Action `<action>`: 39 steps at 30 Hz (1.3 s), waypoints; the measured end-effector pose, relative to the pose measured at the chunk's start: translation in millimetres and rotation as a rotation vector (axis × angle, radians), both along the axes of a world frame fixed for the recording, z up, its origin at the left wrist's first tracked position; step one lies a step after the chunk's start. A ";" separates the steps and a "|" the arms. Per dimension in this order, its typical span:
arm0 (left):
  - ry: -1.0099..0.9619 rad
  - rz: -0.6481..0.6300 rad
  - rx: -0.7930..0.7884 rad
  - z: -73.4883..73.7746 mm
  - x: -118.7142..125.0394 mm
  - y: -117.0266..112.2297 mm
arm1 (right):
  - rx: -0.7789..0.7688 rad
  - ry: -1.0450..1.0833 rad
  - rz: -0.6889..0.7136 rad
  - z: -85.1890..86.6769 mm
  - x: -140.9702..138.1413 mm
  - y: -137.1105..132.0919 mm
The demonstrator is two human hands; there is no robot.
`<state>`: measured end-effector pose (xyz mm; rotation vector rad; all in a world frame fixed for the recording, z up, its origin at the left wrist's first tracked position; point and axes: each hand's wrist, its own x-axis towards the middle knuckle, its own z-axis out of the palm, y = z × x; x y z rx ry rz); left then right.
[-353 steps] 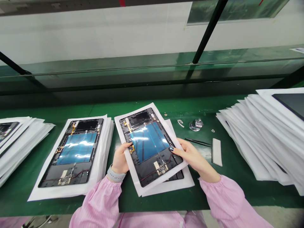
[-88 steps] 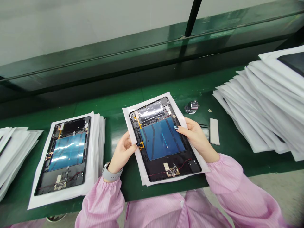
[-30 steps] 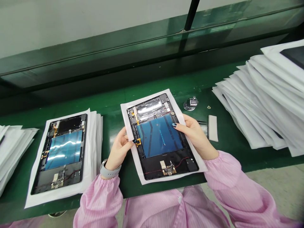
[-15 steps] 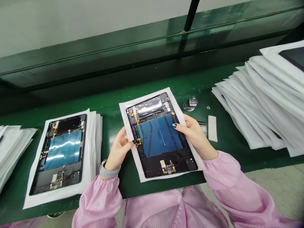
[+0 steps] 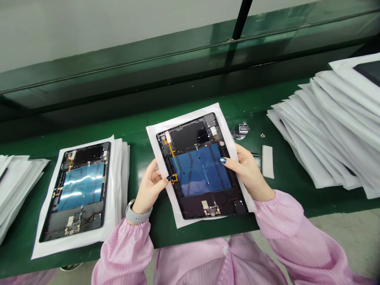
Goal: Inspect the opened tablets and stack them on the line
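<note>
Fingers (image 5: 162, 184) of the left hand (image 5: 148, 192) and right hand (image 5: 249, 172) are closed on opposite edges of 1 opened tablet (image 5: 202, 170) and its white sheet (image 5: 152, 132), thumbs on top, over the counter (image 5: 166, 237). 0.5 s ago glare whitened its upper panel (image 5: 190, 136); now that reads dark. Counted: 3 stacks (image 5: 320, 134), 1 more opened tablet atop the middle stack (image 5: 81, 186), 1 metal device (image 5: 241, 130), 1 tiny pale piece (image 5: 263, 135), 1 off-white block (image 5: 267, 162), 1 partly hidden tweezers (image 5: 255, 154).

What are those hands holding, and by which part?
An opened tablet and white sheet: left hand by the left edge, right hand by the right edge.
</note>
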<state>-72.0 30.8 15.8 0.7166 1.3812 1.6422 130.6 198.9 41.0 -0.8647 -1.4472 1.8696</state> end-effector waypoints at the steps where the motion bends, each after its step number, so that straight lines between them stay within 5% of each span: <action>1: -0.001 -0.002 0.001 0.2 -0.1 -0.1 | -0.003 0.001 -0.002 0.3 0.0 -0.3; 39: -0.105 -0.058 0.136 0.6 1.1 -5.8 | 0.039 0.012 -0.041 -2.3 2.0 2.2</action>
